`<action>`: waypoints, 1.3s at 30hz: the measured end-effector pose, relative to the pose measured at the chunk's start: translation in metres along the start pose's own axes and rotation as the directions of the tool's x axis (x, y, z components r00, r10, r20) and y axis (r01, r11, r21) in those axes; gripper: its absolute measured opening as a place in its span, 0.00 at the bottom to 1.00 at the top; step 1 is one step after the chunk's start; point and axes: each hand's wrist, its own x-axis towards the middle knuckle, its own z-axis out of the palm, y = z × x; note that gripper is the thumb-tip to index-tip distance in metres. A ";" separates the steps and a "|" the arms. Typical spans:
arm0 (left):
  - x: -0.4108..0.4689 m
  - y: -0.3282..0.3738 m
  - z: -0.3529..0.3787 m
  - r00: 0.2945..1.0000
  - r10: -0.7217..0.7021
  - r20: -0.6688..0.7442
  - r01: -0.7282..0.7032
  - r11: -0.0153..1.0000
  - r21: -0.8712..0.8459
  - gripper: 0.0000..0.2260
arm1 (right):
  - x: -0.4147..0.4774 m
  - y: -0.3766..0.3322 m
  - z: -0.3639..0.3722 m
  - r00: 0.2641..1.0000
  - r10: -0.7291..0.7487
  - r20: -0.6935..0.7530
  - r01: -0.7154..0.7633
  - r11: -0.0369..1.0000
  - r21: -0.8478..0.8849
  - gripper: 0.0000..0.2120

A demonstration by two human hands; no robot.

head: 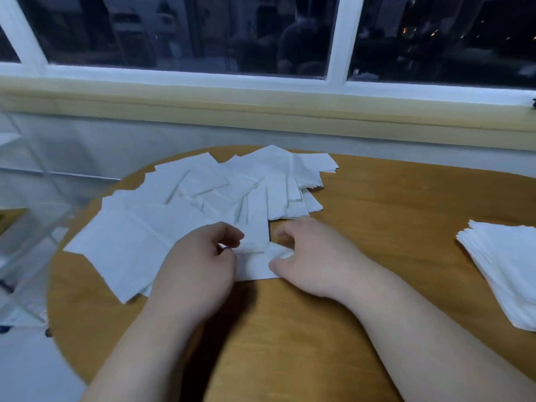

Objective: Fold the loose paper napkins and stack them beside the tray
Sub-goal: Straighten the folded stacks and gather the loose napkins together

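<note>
Napkin at 6 o'clock of loose napkin pile on desk, pinched by curled fingers of left hand and right hand. Folded stack at 3 o'clock, well apart.

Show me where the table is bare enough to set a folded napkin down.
Bare wood lies between the right hand and the napkin stack on the table, and near you between the forearms. The middle and left are crowded: loose napkins overlap there, and the left hand pinches one.
</note>
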 end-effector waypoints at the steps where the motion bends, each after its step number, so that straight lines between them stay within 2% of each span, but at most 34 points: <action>1: 0.001 -0.002 -0.002 1.000 -0.006 -0.003 0.006 1.000 0.006 0.14 | 0.005 -0.001 0.005 1.000 0.010 0.008 -0.010 1.000 -0.005 0.11; 4: 0.002 -0.007 -0.006 1.000 -0.003 0.000 0.003 1.000 0.020 0.13 | 0.014 0.001 0.016 0.998 0.022 -0.064 -0.021 1.000 0.007 0.04; 9: 0.005 -0.013 -0.008 1.000 -0.020 -0.005 0.019 0.999 -0.027 0.09 | 0.012 0.012 0.017 0.986 -0.003 -0.168 0.015 0.998 0.065 0.08; 16: -0.001 -0.001 -0.004 0.998 0.048 0.040 -0.046 0.997 -0.055 0.08 | -0.018 0.036 -0.007 0.984 0.087 -0.153 -0.014 0.905 0.426 0.09; 18: -0.004 0.002 -0.001 0.992 0.087 0.086 -0.081 0.994 -0.071 0.09 | -0.030 0.043 -0.013 0.987 0.094 -0.129 0.002 0.801 0.599 0.07; 21: -0.011 0.008 0.007 0.980 0.105 0.169 -0.088 0.991 -0.104 0.14 | -0.046 0.053 -0.020 0.991 0.098 -0.088 0.015 0.578 0.816 0.07; 23: -0.014 0.012 0.011 0.971 0.109 0.211 -0.078 0.986 -0.147 0.17 | -0.050 0.059 -0.023 0.994 0.089 -0.060 0.016 0.430 0.903 0.03; 27: -0.018 0.016 0.017 0.956 0.090 0.280 0.003 0.949 -0.316 0.23 | -0.049 0.066 -0.024 0.996 0.079 -0.047 0.032 0.180 0.983 0.04; 30: -0.018 0.019 0.021 0.953 0.076 0.292 0.046 0.919 -0.391 0.27 | -0.046 0.064 -0.020 0.999 0.043 -0.020 0.015 0.102 0.995 0.09; 33: -0.015 0.020 0.023 0.964 0.024 0.264 0.096 0.897 -0.432 0.30 | -0.044 0.067 -0.020 0.999 0.040 0.001 -0.002 0.033 0.999 0.09; 35: -0.013 0.018 0.024 0.946 0.002 0.323 0.157 0.871 -0.465 0.33 | -0.044 0.069 -0.021 0.999 0.046 0.014 -0.014 0.007 1.000 0.10; 39: -0.015 0.015 0.022 0.892 0.069 0.446 0.196 0.831 -0.520 0.36 | -0.040 0.070 -0.021 0.997 0.073 0.028 -0.025 -0.051 0.998 0.18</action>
